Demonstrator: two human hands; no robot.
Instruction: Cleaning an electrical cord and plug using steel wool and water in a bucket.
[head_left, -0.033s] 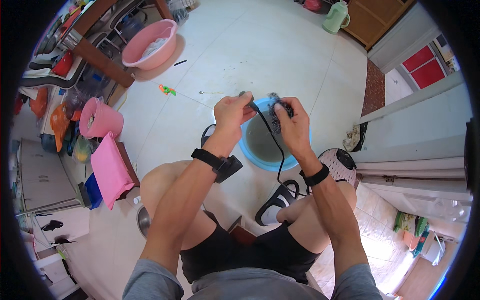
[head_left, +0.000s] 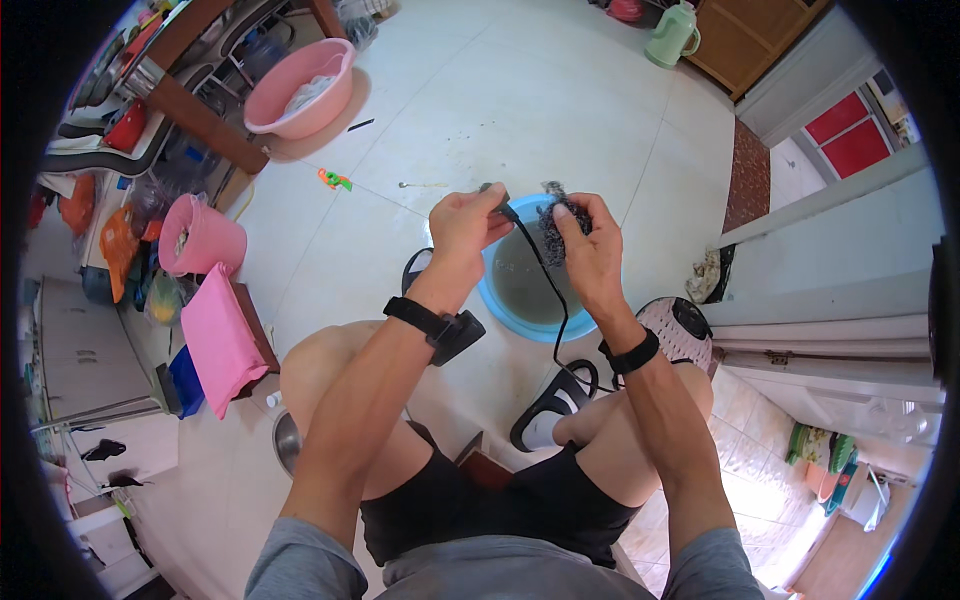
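Note:
Between the fingertips of my left hand (head_left: 466, 222) is the dark end piece of a black cord, perhaps a plug; its exact shape is partly hidden. From there the black cord (head_left: 545, 268) droops across the basin to near my right sandal (head_left: 553, 408). My right hand (head_left: 596, 250), closed, pinches a dark, curly mesh scourer (head_left: 553, 232). The two hands are apart, both above the rim and water of a light blue basin (head_left: 490, 300). Murky grey water fills much of it.
Left on the tiled floor are a pink tub (head_left: 325, 112) with cloth, a pink bucket (head_left: 225, 243) and a pink-covered stool (head_left: 215, 345). A green-orange toy (head_left: 335, 180) lies ahead. A white woven basket (head_left: 655, 320) stands right of the basin, near the door frame. A green thermos (head_left: 672, 38) stands far off.
My right hand has shifted very slightly to the right with the scourer. My left hand and the cord stay almost in place.

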